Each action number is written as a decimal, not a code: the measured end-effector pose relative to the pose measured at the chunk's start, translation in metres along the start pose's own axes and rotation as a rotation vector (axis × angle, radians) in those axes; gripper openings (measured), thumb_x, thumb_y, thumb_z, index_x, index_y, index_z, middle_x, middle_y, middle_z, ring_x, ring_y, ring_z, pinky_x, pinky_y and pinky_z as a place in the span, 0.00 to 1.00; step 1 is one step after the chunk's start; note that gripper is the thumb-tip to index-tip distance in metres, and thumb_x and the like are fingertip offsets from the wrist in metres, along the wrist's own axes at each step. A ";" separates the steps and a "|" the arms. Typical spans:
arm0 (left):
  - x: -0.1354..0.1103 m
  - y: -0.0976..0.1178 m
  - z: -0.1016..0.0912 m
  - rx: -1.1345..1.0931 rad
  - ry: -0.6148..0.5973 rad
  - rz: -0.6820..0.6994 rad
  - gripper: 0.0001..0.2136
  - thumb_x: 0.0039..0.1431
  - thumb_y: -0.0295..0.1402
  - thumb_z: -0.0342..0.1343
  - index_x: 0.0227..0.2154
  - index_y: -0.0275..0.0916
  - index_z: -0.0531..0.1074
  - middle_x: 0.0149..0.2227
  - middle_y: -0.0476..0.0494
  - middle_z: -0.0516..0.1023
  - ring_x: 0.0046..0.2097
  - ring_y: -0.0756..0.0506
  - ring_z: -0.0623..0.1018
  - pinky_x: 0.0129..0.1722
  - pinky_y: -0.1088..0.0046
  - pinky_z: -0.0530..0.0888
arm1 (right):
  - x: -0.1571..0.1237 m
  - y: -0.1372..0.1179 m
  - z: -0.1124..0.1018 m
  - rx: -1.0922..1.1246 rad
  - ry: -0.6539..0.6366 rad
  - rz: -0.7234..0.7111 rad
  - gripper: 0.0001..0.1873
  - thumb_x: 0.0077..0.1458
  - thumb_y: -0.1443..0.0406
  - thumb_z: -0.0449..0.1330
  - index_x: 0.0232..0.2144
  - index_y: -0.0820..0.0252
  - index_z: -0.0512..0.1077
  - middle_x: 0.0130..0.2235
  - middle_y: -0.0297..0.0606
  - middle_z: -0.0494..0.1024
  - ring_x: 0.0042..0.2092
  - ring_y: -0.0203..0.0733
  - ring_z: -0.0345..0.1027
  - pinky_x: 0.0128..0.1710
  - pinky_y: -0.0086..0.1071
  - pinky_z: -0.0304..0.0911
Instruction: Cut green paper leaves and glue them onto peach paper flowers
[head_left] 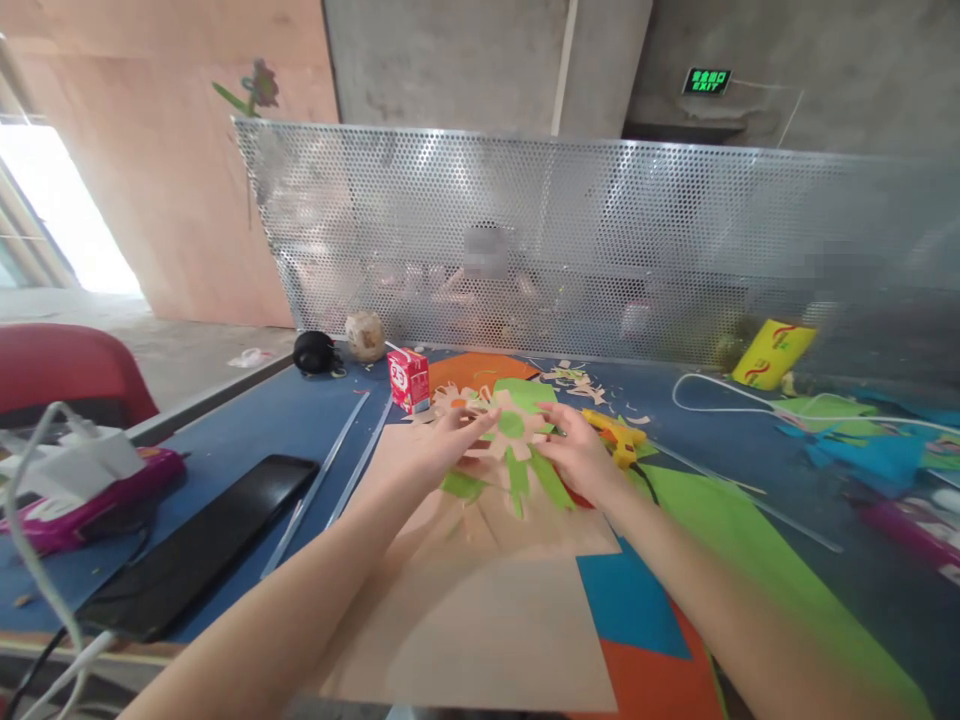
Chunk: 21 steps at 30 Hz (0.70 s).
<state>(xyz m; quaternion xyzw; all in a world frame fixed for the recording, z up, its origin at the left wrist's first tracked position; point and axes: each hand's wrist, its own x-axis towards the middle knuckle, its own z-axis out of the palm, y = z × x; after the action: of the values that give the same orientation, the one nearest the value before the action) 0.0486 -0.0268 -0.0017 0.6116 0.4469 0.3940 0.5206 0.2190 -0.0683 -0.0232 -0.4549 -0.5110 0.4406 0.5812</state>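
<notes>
A cut-out flower (512, 426) with pale peach petals and a round green centre is held up between my hands over the table. My left hand (448, 448) grips its left edge, thumb on top and fingers partly hidden underneath. On the opposite side my right hand (576, 450) pinches the petals between thumb and fingers. Green strips (517, 478) hang below the flower. Under my hands lie pale peach sheets (465, 620). A second pale flower with an orange centre (457, 402) rests just behind my left hand. Close to my right hand lies a yellow glue gun (616, 436).
On the left are a black phone (202, 540), clear glue sticks (349, 475) and a purple power strip (112, 495). A red drink carton (409, 380) stands behind. Green sheets (742, 550) spread right. A perforated metal screen (465, 200) closes off the back.
</notes>
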 end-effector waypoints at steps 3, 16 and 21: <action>0.000 -0.005 0.006 -0.032 -0.111 0.087 0.16 0.38 0.42 0.60 0.25 0.37 0.64 0.24 0.51 0.69 0.25 0.52 0.70 0.22 0.78 0.67 | -0.005 -0.002 0.005 0.000 -0.029 0.005 0.29 0.37 0.69 0.60 0.45 0.56 0.58 0.50 0.43 0.62 0.37 0.37 0.68 0.38 0.32 0.63; 0.005 -0.003 0.002 -0.148 -0.050 0.151 0.15 0.39 0.41 0.60 0.19 0.35 0.63 0.19 0.55 0.61 0.21 0.56 0.63 0.21 0.80 0.63 | -0.004 0.002 0.000 0.169 -0.142 0.105 0.16 0.39 0.67 0.64 0.35 0.60 0.69 0.30 0.34 0.75 0.32 0.37 0.70 0.35 0.31 0.66; 0.010 -0.008 -0.003 -0.199 -0.036 0.165 0.14 0.39 0.39 0.60 0.23 0.35 0.65 0.23 0.53 0.64 0.25 0.56 0.66 0.25 0.80 0.66 | -0.003 0.001 -0.001 0.194 -0.076 0.177 0.16 0.35 0.68 0.66 0.31 0.62 0.72 0.28 0.35 0.77 0.30 0.36 0.71 0.32 0.27 0.67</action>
<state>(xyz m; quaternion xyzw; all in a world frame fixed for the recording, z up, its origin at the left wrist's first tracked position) 0.0480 -0.0161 -0.0089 0.5987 0.3444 0.4667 0.5523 0.2200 -0.0716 -0.0249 -0.4231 -0.4454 0.5544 0.5615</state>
